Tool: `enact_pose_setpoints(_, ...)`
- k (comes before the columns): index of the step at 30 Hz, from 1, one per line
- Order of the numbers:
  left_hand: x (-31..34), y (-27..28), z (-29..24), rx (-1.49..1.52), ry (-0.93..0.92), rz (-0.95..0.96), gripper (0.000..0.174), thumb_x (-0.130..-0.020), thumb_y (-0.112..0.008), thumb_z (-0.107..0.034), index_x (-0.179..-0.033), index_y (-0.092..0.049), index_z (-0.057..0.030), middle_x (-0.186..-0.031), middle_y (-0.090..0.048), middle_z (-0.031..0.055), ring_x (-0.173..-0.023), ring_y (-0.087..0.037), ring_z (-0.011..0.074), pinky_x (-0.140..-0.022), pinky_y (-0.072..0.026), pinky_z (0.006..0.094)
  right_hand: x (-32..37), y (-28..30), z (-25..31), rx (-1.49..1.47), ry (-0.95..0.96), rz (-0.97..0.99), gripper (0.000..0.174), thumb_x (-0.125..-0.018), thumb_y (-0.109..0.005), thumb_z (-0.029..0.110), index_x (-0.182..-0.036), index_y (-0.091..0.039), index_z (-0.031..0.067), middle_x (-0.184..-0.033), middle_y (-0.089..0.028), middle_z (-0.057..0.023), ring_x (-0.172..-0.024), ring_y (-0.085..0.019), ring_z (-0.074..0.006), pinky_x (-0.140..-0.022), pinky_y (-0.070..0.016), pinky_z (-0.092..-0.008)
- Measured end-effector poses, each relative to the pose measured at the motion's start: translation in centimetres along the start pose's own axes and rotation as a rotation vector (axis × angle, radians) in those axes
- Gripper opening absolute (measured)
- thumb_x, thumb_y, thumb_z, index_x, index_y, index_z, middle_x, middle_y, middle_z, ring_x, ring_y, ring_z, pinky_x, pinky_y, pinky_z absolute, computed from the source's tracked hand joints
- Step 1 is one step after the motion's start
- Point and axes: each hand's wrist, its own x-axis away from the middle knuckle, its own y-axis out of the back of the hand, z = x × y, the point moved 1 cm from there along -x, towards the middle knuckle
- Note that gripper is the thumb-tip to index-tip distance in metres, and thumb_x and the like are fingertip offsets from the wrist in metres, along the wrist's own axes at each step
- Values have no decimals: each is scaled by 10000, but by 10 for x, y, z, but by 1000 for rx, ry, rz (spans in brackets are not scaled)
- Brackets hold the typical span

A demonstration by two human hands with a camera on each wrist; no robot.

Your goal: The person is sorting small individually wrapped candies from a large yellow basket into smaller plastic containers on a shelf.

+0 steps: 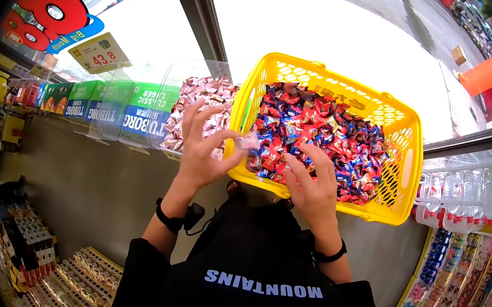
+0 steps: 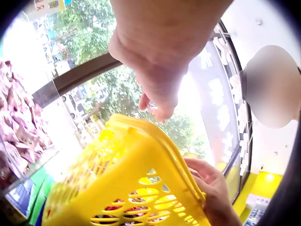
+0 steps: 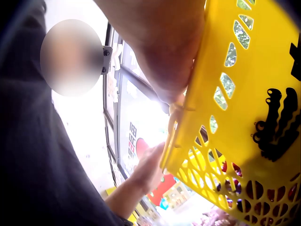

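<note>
In the head view a yellow basket [image 1: 401, 200] holds many candies [image 1: 321, 138] in red and blue wrappers. My left hand [image 1: 204, 151] is over the basket's left rim, pinching a pale pink wrapped candy [image 1: 248, 141] between thumb and forefinger, its other fingers raised. A small piece of wrapper [image 2: 152, 108] shows at those fingertips in the left wrist view. My right hand [image 1: 318, 190] reaches over the near rim, fingers loosely bent above the red and blue candies. Its fingertips are hidden behind the rim in the left wrist view.
A clear bin of pink candies [image 1: 201, 105] adjoins the basket on the left, followed by green and blue beer boxes [image 1: 146, 114]. Packs of clear bottles [image 1: 462, 189] stand at right. Stocked shelves [image 1: 460, 284] line both sides, and a bright window is ahead.
</note>
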Motion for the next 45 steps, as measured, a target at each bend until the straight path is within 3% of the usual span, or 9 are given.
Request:
enact_pose_setpoints(4, 24, 24, 62, -346, 194, -130, 255, -782, -920, -299, -974, -798, -184, -1460, -566, 109, -1508, -376, 410, -1283, -210, 658, 0, -2, 0, -9, -5, -5, 385, -842, -818, 24, -1219, -772, 84, -1339, -664, -161, -1230, -661, -380, -1040, -560, -479)
enact_pose_setpoints(12, 108, 26, 169, -711, 416, 129, 257, -814, -909, -367, -1033, -837, -252, -1591, -505, 79, -1567, -309, 395, -1271, -152, 751, -4, -3, -1, -35, -22, 0, 357, -835, -818, 5, -1183, -769, 63, -1335, -668, -167, -1226, -665, -383, -1037, -564, -482)
enact_pose_setpoints(17, 118, 23, 179, -749, 436, 210, 294, -825, -900, -369, -1091, -834, -261, -1644, -451, 77, -1593, -277, 378, -1282, -132, 748, -4, -3, 0, -37, -36, -2, 328, -843, -823, 13, -1163, -771, 58, -1331, -669, -167, -1222, -667, -377, -1032, -564, -474)
enact_pose_setpoints(23, 111, 25, 178, -836, 519, 354, 452, -861, -875, -361, -1293, -755, -300, -1674, -408, 72, -1616, -242, 385, -1280, -130, 752, -3, -3, -1, -41, -44, -19, 310, -854, -819, 20, -1158, -773, 60, -1328, -668, -163, -1221, -666, -367, -1026, -564, -463)
enact_pose_setpoints(26, 100, 24, 170, -839, 472, 283, 511, -873, -864, -359, -1359, -711, -313, -1679, -395, 72, -1616, -238, 388, -1273, -133, 764, -3, -2, -1, -46, -45, -20, 310, -858, -809, 23, -1163, -770, 63, -1328, -665, -160, -1232, -660, -363, -1034, -559, -463)
enact_pose_setpoints(31, 41, 28, 116, -582, 272, 78, 472, -904, -825, -289, -1361, -713, -252, -1619, -478, 117, -1561, -354, 419, -1257, -166, 755, -1, -1, 0, -49, -54, -14, 331, -844, -821, 24, -1165, -762, 79, -1339, -666, -153, -1241, -660, -358, -1031, -558, -459)
enact_pose_setpoints(35, -16, 27, 34, -257, 103, 79, 459, -920, -823, -248, -1363, -723, -177, -1606, -507, 154, -1560, -355, 422, -1301, -196, 615, -1, -1, -2, -56, -46, -10, 329, -844, -839, 36, -1159, -761, 89, -1344, -671, -150, -1232, -667, -358, -1021, -561, -462)
enact_pose_setpoints(40, -37, -11, -25, -41, -101, 205, 467, -891, -841, -273, -1340, -730, -211, -1544, -557, 115, -1515, -431, 384, -1294, -204, 648, -3, 23, -10, -21, -47, 46, 373, -828, -808, 57, -1194, -740, 93, -1382, -648, -153, -1282, -624, -369, -1091, -521, -493)
enact_pose_setpoints(45, -25, -39, -32, 29, -145, 244, 424, -895, -831, -252, -1306, -738, -202, -1508, -575, 112, -1470, -470, 374, -1276, -269, 632, -21, 91, -24, 155, 59, 257, 382, -844, -833, 157, -1206, -723, 104, -1414, -630, -150, -1309, -604, -364, -1126, -486, -515)
